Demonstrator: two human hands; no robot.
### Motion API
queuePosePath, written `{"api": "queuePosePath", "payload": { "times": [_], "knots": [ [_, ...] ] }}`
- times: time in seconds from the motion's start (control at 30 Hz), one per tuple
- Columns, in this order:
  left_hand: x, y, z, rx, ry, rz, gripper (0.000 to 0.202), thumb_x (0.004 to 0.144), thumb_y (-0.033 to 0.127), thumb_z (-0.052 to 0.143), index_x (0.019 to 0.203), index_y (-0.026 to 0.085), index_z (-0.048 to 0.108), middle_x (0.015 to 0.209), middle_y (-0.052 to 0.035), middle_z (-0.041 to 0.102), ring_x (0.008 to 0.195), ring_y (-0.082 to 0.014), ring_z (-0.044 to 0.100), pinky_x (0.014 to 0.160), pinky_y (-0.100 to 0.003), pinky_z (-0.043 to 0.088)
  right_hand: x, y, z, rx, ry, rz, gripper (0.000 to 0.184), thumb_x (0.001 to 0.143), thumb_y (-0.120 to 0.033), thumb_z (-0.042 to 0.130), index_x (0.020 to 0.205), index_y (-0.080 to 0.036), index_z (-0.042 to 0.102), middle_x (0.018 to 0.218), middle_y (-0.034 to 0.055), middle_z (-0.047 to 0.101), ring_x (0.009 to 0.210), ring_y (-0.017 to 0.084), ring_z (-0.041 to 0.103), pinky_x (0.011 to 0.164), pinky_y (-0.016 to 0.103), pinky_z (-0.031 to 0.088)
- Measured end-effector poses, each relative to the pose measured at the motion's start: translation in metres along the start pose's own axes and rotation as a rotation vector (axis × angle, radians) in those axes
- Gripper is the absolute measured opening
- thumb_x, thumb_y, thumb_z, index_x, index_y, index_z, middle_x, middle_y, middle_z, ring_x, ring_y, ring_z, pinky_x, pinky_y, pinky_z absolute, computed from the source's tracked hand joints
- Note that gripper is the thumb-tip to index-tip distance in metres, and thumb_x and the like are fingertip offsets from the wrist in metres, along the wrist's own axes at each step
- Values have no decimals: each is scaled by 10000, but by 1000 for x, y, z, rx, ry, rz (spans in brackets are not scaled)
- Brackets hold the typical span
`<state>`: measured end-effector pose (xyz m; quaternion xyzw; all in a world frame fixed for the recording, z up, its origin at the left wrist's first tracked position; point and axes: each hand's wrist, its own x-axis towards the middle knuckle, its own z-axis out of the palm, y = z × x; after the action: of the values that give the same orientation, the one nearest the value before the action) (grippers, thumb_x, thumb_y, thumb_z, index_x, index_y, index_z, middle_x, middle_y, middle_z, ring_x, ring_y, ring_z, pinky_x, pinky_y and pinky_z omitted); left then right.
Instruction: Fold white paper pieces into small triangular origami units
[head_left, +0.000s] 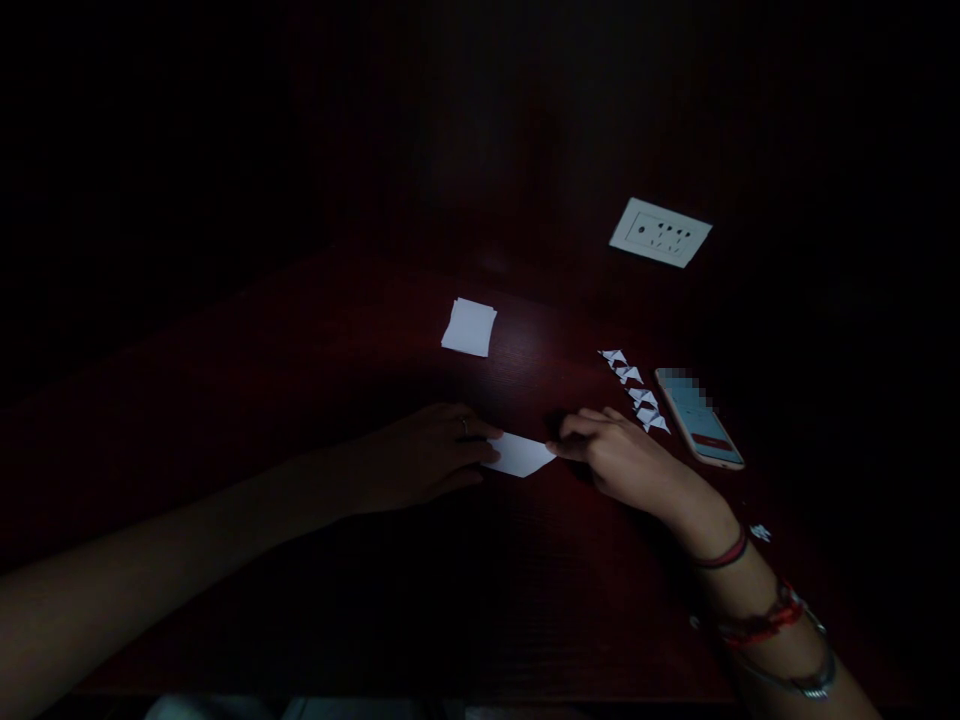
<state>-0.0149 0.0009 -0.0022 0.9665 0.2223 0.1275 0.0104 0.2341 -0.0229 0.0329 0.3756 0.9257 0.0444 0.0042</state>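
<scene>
A small white sheet of paper (519, 455), partly folded with an angled right end, lies flat on the dark red table (315, 350). My left hand (424, 455) rests on its left edge, fingers curled and pressing down; a ring shows on one finger. My right hand (622, 455) pinches the sheet's right tip between thumb and fingertips. Red string bands and a metal bracelet circle my right wrist. The scene is very dark.
A stack of white paper squares (469, 327) lies further back. Several small folded paper pieces (637, 392) sit in a row to the right, beside a lit phone (699, 417). A white wall socket plate (660, 232) is behind. A tiny paper piece (760, 532) lies near my right wrist.
</scene>
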Motion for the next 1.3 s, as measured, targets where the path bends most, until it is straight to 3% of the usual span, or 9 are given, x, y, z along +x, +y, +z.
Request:
{"api": "queuePosePath", "payload": {
  "times": [0.2,0.33,0.43,0.53,0.7,0.9,0.97,1.13,1.3],
  "knots": [
    [1,2,0,-11,30,6,260,846,281,411,1077,204,501,1172,-17,471,1074,-188,368,928,-334,284,-10,10,-1,104,-5,53,345,686,6,424,855,-202,641,825,45,557,824,171,498,745,346,380],
    [4,2,1,-51,58,-32,220,851,270,396,994,189,541,1092,-53,490,1008,-171,429,890,-316,327,-4,12,4,282,126,119,345,750,-73,433,1045,-195,565,901,47,542,842,149,505,772,304,408],
    [7,1,0,-46,43,-46,227,809,300,471,1003,193,525,1058,-59,489,956,-176,459,845,-313,362,3,10,9,366,146,81,392,757,-193,515,1147,-185,478,992,62,515,913,158,486,814,296,409],
    [11,3,-2,39,38,-17,286,794,306,494,1054,187,491,1030,-70,517,944,-201,470,837,-350,361,9,7,14,362,150,41,331,769,-225,516,1097,-188,521,968,66,522,918,164,485,823,312,400],
    [14,5,-7,117,41,69,245,830,135,379,1034,156,512,939,-65,592,888,-183,524,902,-385,303,12,8,15,442,181,-3,243,802,-231,471,1019,-189,572,910,56,552,868,151,510,786,296,408],
    [10,-5,-13,-372,232,-373,232,845,276,359,948,190,548,903,-2,602,791,-137,564,696,-245,442,9,11,11,640,259,48,273,737,-293,559,978,-166,580,865,45,575,794,137,535,725,268,427],
    [10,-6,-15,-541,257,-454,244,850,299,343,940,190,542,894,10,600,783,-124,567,678,-227,450,11,10,12,722,329,112,241,746,-299,543,939,-163,592,825,41,581,756,132,540,705,272,428],
    [11,0,-16,-671,267,-430,231,842,306,360,911,187,546,880,10,594,797,-120,559,700,-235,446,16,4,16,940,466,311,227,706,-328,575,855,-160,609,726,21,585,675,130,530,633,271,424],
    [10,6,-16,-658,220,-414,208,844,285,368,927,198,537,885,19,594,786,-108,563,689,-219,443,17,-2,13,1086,432,395,179,681,-314,596,752,-151,618,678,13,595,609,114,513,568,245,408]
  ]
}}
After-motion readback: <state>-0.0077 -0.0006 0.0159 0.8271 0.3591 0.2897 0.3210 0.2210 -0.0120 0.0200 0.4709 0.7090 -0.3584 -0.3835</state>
